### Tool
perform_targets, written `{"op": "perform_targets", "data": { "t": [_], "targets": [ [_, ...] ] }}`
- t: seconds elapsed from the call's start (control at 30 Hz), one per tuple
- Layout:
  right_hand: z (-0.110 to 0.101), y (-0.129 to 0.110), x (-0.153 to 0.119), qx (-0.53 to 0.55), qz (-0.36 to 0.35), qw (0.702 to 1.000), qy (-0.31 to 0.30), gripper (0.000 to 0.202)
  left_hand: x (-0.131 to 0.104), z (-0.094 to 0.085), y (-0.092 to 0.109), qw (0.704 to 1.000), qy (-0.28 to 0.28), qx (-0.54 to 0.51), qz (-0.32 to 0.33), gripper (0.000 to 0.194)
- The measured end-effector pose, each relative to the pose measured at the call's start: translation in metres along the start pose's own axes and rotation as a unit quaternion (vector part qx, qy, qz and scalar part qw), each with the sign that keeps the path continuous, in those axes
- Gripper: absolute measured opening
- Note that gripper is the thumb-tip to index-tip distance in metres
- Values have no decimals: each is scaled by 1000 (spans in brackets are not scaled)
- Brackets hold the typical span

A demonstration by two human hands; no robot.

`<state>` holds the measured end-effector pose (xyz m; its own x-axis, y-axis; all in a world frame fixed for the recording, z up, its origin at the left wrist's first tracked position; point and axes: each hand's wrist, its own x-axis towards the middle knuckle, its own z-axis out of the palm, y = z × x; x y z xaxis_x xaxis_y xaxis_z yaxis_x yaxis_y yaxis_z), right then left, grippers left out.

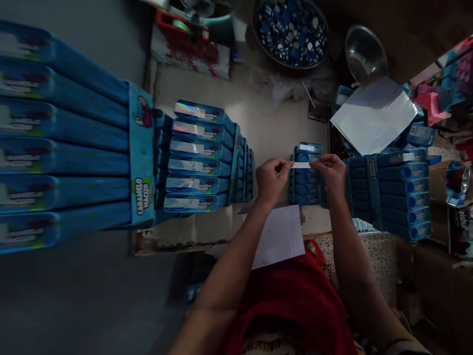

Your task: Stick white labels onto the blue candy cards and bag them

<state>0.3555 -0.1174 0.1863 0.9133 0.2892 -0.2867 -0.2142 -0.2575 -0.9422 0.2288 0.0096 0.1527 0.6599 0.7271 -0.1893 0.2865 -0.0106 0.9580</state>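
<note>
A narrow white strip [302, 165] is stretched straight between our two hands, in front of a stack of blue printed cartons [305, 199] near the front right corner of the pale, worn-edged table [275, 130]; we cannot tell whether it touches them. Our left hand [271, 178] pinches one end, our right hand [333, 172] the other. We judge the step in hand to be lining the strip up; the next move seems to call for keeping it flat and level. A white paper sheet [279, 235] overhangs the front edge. Towards the far left corner sits a red tape dispenser [175, 35]; beyond the left edge lies smooth grey floor [84, 296].
</note>
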Motion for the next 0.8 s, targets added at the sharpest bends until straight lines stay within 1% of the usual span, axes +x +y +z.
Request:
{"op": "perform_targets", "data": {
  "t": [0.1,0.23,0.33,0.47,0.57,0.63,0.7,0.73,0.8],
  "targets": [
    [9,11,7,-32,-62,996,59,45,15,4,-1,995,-9,94,42,29],
    [16,18,19,-131,-116,980,95,33,30,14,-2,989,-17,143,40,27],
    [15,19,23,-171,-128,972,97,30,33,18,-3,988,-26,147,33,27],
    [15,20,23,-184,-132,970,86,28,34,19,-4,988,-22,154,23,28],
    [16,22,23,-195,-138,967,84,28,34,21,-10,990,-20,143,7,27],
    [12,25,26,-211,-143,963,83,31,34,27,-18,994,-26,105,-16,28],
    [5,30,33,-229,-144,958,93,40,36,37,-28,996,-33,56,-62,29],
    [1,34,38,-228,-137,959,96,46,37,43,-34,995,-31,34,-91,30],
    [-5,42,51,-186,-101,974,85,54,39,53,-47,989,-17,5,-148,33]
  ]
}}
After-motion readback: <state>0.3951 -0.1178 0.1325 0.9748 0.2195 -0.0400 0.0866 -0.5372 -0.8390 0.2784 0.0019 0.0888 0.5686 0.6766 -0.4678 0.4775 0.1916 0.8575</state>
